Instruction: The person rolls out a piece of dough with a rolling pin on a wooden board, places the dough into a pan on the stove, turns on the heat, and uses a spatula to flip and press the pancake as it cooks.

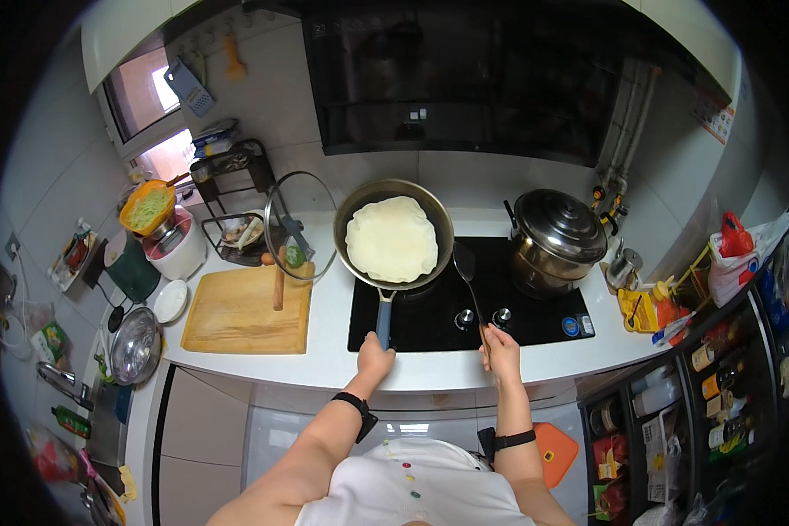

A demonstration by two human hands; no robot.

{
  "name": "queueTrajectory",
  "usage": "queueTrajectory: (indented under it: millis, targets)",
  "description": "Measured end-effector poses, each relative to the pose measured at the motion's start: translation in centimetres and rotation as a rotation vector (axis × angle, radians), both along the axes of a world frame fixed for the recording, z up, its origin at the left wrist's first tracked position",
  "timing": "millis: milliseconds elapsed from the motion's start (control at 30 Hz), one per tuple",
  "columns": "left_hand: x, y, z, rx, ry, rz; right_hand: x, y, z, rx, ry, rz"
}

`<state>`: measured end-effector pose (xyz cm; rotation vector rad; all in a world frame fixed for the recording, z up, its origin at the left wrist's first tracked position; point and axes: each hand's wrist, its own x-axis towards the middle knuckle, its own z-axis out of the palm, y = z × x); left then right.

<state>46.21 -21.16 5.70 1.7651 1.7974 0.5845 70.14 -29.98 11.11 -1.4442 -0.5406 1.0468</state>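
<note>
My left hand (375, 356) grips the blue-grey handle (384, 322) of a frying pan (442, 210). The pan sits over the left side of a black glass cooktop (427, 329). A pale, round flatbread (392, 239) with a wavy rim lies flat inside it. In my right hand (502, 354) is a dark spatula (464, 260), held by its brown handle, its blade just right of the pan's rim. Whether the blade touches the pan or cooktop I cannot tell.
A lidded steel steamer pot (556, 243) stands on the cooktop's right. To the left lie a wooden cutting board (237, 312) with a rolling pin (279, 283), and a glass lid (300, 225) propped upright. Further left are a steel bowl (136, 346) and a white dish (170, 301).
</note>
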Motion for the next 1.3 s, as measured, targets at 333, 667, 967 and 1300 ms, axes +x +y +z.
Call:
queueTrajectory:
  millis: [333, 667, 967, 1300]
  targets:
    - [0.0, 0.7, -0.4, -0.129, -0.282, -0.102, -1.0, 0.2, 1.9, 0.013, -0.038, 0.004]
    - [1.1, 1.3, -1.1, -0.294, -0.523, -0.185, -1.7, -0.2, 2.6, 0.121, -0.068, 0.022]
    - [0.7, 0.5, 0.3, -0.395, -0.709, -0.221, -2.7, -0.8, 2.9, 0.093, -0.086, 0.048]
    - [-0.6, -0.2, 2.7, -0.503, -0.898, -0.267, -4.7, -0.5, 4.8, 0.096, -0.098, 0.063]
